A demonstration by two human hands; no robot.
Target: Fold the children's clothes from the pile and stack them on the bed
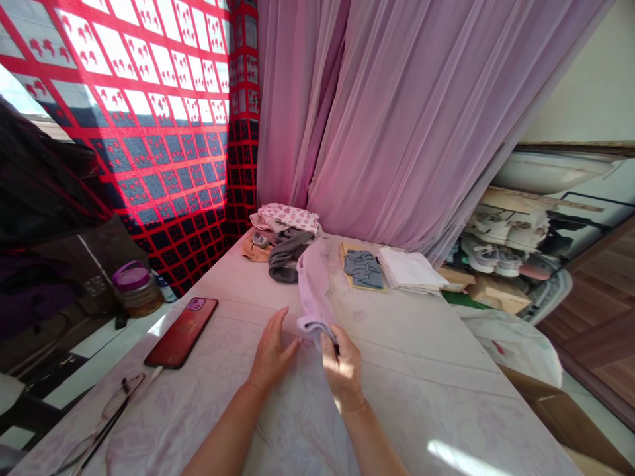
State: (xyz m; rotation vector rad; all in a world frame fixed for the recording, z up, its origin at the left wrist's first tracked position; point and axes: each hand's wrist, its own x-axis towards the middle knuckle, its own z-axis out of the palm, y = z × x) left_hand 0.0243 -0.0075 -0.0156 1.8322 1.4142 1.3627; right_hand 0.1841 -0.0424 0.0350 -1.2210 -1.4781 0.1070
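Observation:
A light lilac garment (317, 284) stretches along the table from the clothes pile toward me. Its banded opening (316, 325) is lifted at the near end, and my right hand (343, 367) pinches the edge there between thumb and fingers. Just left of that opening is my left hand (275, 350), its thumb and fingers apart, holding nothing. At the garment's far end lies a loose heap of clothes: a pink-patterned piece (290, 217) on top, a dark grey piece (290, 254) spilling down the front. Whether the garment is trousers or a sleeve, I cannot tell.
Folded grey clothing (364, 269) on a yellow piece and a folded white stack (411, 269) lie at the far right. A red phone (182, 332) with a cable and eyeglasses (116, 400) are on the left. A shoe rack (506, 231) and cardboard box (560, 410) flank the right edge.

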